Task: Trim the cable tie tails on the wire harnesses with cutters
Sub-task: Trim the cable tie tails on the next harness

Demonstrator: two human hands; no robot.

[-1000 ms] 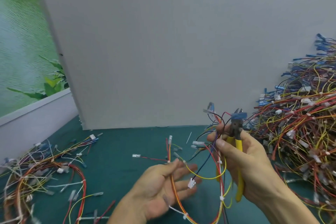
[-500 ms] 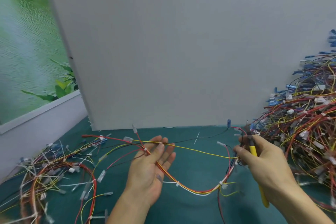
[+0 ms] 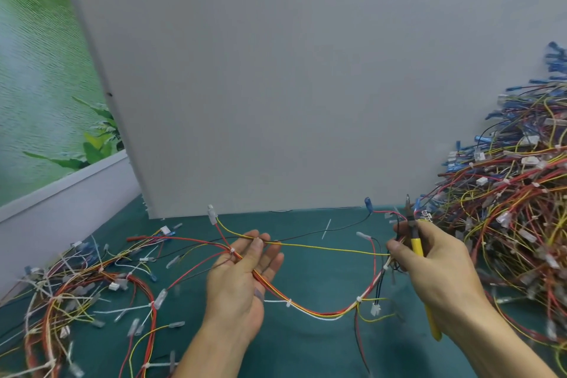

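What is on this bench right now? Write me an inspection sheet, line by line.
Surface: green mat, wires strewn on it.
Job's things: wire harness strung between both hands; yellow-handled cutters, tip up.
Clutter: loose white strip, likely a cut tie tail, on the mat.
Grippers: left hand open under the harness; right hand grips cutters and harness end.
Cables: large harness pile at right, smaller heap at left.
Surroundings: white board behind; plant picture at left.
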